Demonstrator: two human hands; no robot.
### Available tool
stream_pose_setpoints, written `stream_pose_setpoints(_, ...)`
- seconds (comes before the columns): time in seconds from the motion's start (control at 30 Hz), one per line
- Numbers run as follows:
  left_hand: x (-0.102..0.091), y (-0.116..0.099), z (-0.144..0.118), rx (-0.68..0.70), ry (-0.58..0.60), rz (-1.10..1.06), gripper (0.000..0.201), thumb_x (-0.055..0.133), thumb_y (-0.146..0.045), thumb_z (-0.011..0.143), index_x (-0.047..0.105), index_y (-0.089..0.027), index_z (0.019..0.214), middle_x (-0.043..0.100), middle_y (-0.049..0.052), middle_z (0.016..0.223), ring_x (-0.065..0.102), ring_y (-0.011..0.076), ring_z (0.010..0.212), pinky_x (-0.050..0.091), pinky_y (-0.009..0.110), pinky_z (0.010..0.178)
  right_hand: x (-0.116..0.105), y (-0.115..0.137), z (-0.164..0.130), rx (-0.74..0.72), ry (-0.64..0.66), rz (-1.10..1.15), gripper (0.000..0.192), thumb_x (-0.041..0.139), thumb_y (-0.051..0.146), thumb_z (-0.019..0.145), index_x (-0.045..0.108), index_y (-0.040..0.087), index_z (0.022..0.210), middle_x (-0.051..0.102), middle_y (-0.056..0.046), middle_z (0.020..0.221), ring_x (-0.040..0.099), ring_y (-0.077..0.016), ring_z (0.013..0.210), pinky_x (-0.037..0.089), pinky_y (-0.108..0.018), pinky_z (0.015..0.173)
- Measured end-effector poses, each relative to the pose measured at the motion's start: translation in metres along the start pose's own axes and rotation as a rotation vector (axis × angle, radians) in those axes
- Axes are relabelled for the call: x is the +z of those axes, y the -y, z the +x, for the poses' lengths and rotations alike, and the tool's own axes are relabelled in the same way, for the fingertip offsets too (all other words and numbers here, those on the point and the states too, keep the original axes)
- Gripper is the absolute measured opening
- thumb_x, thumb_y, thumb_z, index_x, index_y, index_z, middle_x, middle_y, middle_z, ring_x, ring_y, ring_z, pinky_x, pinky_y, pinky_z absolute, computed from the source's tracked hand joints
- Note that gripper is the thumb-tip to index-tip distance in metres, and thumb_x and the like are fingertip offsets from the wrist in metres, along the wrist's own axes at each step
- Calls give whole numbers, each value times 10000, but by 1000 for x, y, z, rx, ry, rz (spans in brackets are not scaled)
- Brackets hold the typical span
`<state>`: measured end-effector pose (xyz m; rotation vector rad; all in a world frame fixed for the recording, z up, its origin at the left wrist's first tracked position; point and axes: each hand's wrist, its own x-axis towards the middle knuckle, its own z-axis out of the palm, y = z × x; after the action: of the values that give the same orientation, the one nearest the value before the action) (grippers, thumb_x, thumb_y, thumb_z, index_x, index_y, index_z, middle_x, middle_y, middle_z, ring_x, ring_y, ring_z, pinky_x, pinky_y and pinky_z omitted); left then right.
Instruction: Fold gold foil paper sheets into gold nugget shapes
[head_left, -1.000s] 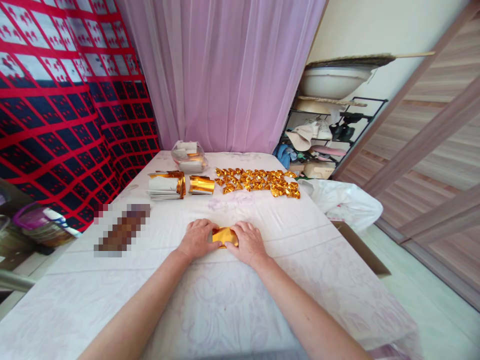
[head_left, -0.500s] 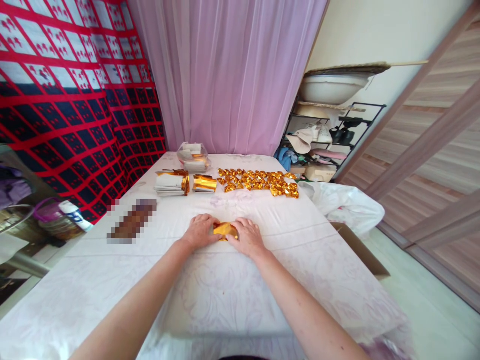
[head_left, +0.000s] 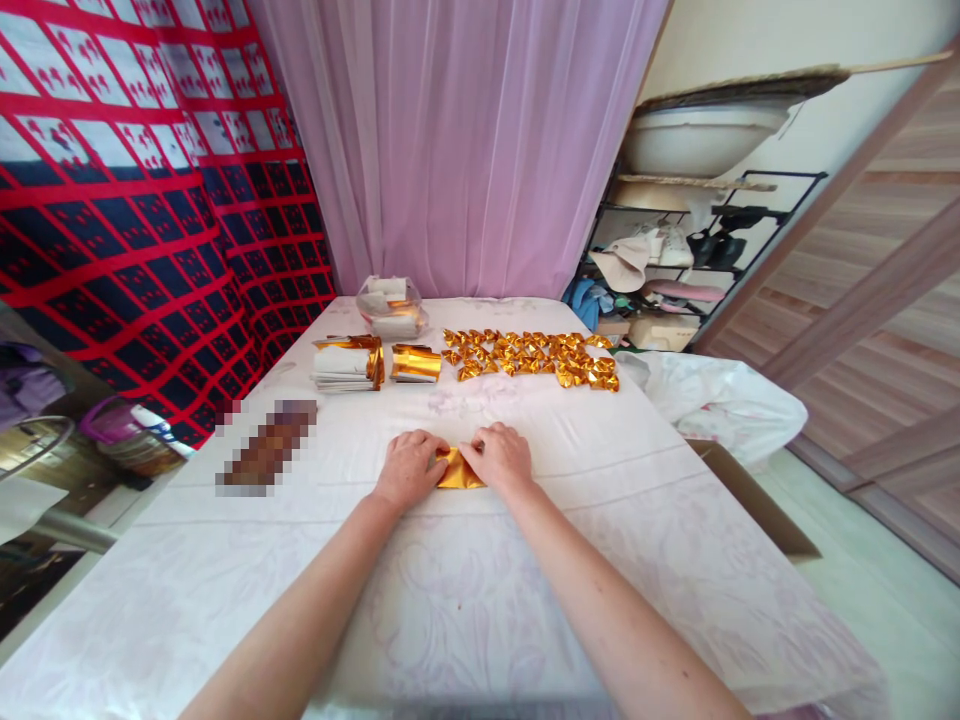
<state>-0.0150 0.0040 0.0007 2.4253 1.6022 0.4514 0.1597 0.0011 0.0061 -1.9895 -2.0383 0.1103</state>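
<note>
A small sheet of gold foil paper point(head_left: 458, 472) lies on the white-covered table point(head_left: 450, 590), partly folded. My left hand point(head_left: 407, 468) presses on its left side, and my right hand point(head_left: 501, 456) pinches its right side with the fingertips. Both hands cover most of the sheet, so only the middle and lower edge show. Farther back lies a row of several folded gold paper pieces point(head_left: 532, 356).
A stack of white-and-gold sheets point(head_left: 346, 362) and a gold roll point(head_left: 416, 363) lie at the back left, with a clear plastic bag point(head_left: 391, 306) behind them. A white plastic bag point(head_left: 716, 397) and a cardboard box point(head_left: 757, 492) sit off the table's right edge.
The gold sheet has become narrower as my hands drew closer together over it. My right fingertips now pinch its upper right edge. The camera shifted slightly.
</note>
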Motion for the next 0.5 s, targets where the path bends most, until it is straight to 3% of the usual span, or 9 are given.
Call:
stream_pose_setpoints(0.2,1,-1,-1,2,1,-19,235,605,-286,823,671,-251,1046,626,50,1049,540,260,1077,369,428,980,4,-3,-2,-44,3,-3,289,676,522,791,668,246,875,616,-50,943,557,-227,936,378,-332,797)
stream_pose_setpoints(0.5,2,0,-4,-16,24,-30,251,617,-280,823,652,-260,1071,614,44,1089,519,264,1082,369,438,978,3,-26,-15,-278,34,70,460,735,548,734,622,230,1047,592,-64,1075,513,-249,1025,364,-371,866)
